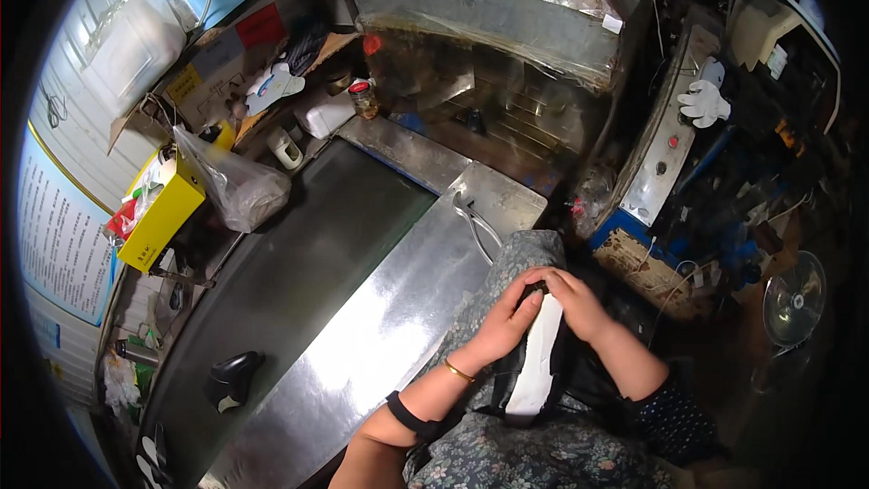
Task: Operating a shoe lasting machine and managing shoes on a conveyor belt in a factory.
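Note:
My left hand [505,324] and my right hand [577,304] meet over my lap, fingers curled around the far end of a long black piece with a white strip [536,362] down its middle. It lies lengthwise toward me, and its exact kind cannot be made out. Dark material shows between my thumbs; the fingers hide the rest of that end. Just beyond my hands, a two-handled metal tool [477,225] rests on the steel tabletop [339,344]. A black shoe [233,380] with a pale patch sits on the dark conveyor belt [308,226] to the left.
Black-and-white pieces [152,462] lie at the belt's near left end. A yellow box [163,217] and a clear plastic bag [240,186] hang over the belt's left side. A metal-hooded machine [480,0] stands ahead. At right are a white glove [704,104] and a fan [794,299].

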Motion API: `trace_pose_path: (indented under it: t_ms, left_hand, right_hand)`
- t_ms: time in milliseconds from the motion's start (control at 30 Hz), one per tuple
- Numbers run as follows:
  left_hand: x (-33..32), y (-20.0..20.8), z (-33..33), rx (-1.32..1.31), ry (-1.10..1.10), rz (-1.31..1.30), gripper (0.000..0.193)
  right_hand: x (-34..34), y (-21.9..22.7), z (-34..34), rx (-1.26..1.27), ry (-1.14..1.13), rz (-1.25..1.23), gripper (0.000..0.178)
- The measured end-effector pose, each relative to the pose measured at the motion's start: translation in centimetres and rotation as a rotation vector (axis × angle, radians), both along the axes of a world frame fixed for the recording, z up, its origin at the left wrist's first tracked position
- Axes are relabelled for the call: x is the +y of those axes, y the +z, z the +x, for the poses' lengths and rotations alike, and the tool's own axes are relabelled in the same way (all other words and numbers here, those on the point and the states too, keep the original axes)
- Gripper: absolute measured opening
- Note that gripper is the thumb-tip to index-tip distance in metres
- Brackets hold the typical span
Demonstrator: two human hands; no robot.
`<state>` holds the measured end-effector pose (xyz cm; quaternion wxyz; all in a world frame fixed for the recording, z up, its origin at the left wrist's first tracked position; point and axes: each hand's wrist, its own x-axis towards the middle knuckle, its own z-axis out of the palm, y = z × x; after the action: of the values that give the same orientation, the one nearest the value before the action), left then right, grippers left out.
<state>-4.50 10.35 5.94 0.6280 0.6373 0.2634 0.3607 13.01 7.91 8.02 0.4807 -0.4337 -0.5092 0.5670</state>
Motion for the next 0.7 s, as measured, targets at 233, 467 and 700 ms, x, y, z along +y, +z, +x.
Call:
trace_pose_path:
  t_ms: [233, 467, 700]
  left_hand:
    - [0.3, 1.0, 0.0, 0.089, -0.072, 0.008, 0.075]
    - [-0.9, 3.9, 0.8, 0.187, -0.033, 0.192, 0.103]
    - [-4.7, 8.6, 2.7, -0.067, -0.617, 0.471, 0.059]
  right_hand:
    - [-2.4, 0.6, -0.8, -0.284, -0.235, 0.192, 0.033]
    - [-2.3, 0.1, 2.6, 0.152, 0.115, 0.111, 0.068]
    - [-7.2, 2.0, 12.8, 0.172, 0.398, -0.593, 0.073]
